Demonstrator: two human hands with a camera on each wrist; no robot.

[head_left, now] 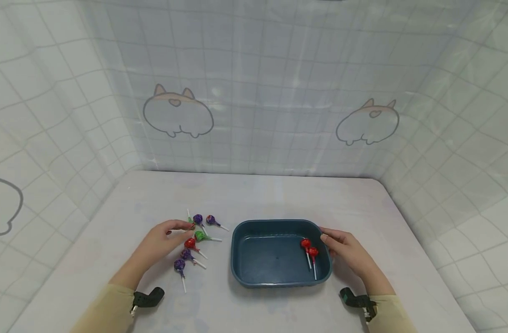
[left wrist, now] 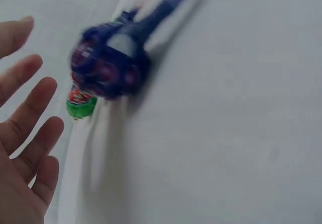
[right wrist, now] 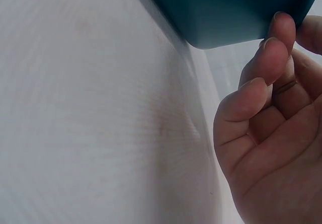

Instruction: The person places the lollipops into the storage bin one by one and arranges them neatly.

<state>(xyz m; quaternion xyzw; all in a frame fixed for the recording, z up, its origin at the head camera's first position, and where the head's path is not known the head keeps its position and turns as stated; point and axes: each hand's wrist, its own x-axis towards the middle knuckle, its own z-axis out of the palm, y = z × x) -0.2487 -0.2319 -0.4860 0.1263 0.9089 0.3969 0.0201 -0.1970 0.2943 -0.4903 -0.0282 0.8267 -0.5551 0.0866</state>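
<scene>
My left hand (head_left: 156,243) is over the left part of the table, its fingertips close to a green-and-red lollipop (head_left: 190,219) partly hidden behind them. In the left wrist view the fingers (left wrist: 30,116) are spread and loosely bent with nothing between them; a purple lollipop (left wrist: 110,63) lies in front. Around the hand are another green lollipop (head_left: 200,236), a red lollipop (head_left: 190,243) and several purple lollipops (head_left: 179,265). On the other side, my right hand (head_left: 350,252) grips the right rim of a dark blue plastic bin (head_left: 262,283), thumb on top, fingers beneath.
Two red lollipops (head_left: 305,243) lie inside the bin at its right end. The pale table (head_left: 278,199) meets a white grid-patterned curtain (head_left: 274,115) at the back and sides. Black wrist devices (head_left: 149,298) are worn on both arms.
</scene>
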